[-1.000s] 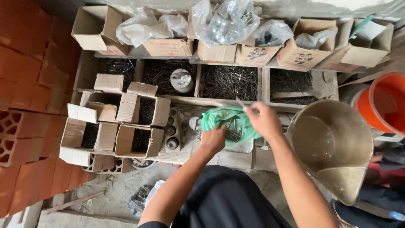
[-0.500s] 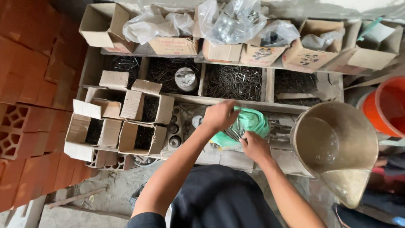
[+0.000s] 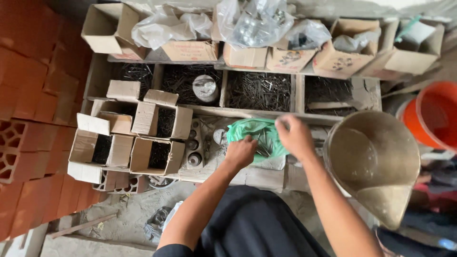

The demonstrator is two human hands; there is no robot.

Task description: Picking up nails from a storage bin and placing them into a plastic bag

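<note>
Here, a person bends over a hardware stall's counter, both hands at a green plastic bag that lies on it just in front of a row of wooden bins filled with dark nails. The left hand pinches the bag's near edge, its grip closed on the plastic; the right hand grasps the bag's far right edge, fingers curled tight on it. Thin nails show inside the bag's open mouth. To the right stands a large metal scoop pan, with an orange bucket beyond it. To the left sit 4 open cardboard boxes of dark fasteners, beside stacked red bricks. More boxes and clear plastic bags line the shelf above the bins
</note>
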